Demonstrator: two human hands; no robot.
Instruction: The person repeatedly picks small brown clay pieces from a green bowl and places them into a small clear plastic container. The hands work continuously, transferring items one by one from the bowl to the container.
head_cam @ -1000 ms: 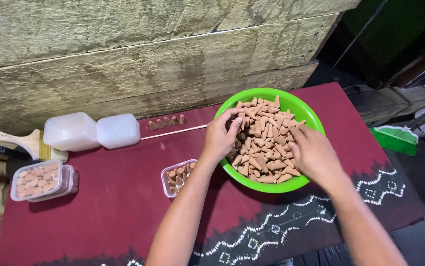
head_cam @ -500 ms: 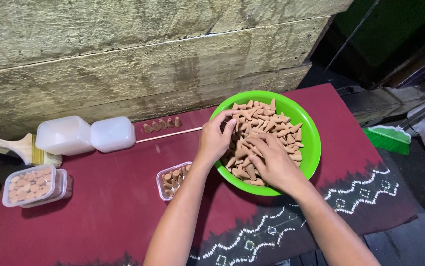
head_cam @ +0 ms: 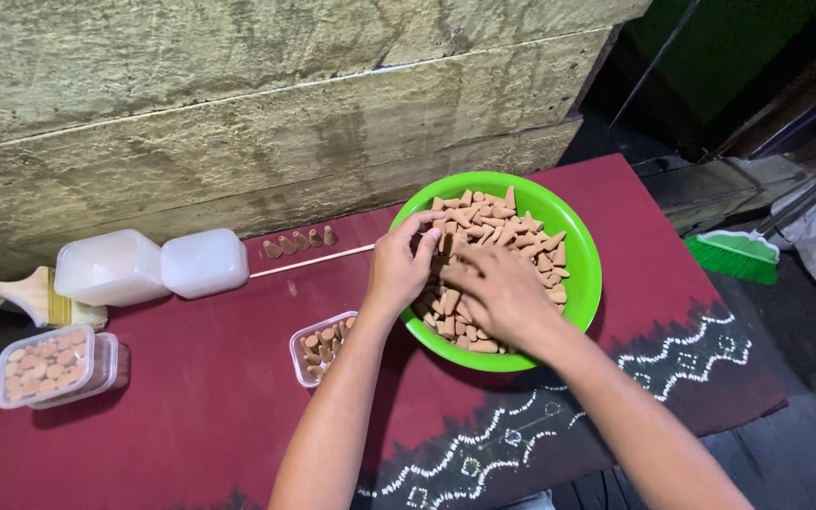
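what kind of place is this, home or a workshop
Probably a small home workshop for packing by hand: a green bowl of brown cones, small plastic boxes partly filled, and a cloth-covered table against a rough wall.

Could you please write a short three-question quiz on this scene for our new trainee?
1. True or false: both hands are in the green bowl.
2. What lies beside the four loose cones by the wall: A) a thin stick, B) a spoon, C) scissors?
3. Which small tray stands nearest the left hand?

Key: 1. True. 2. A. 3. The open tray, partly filled with cones.
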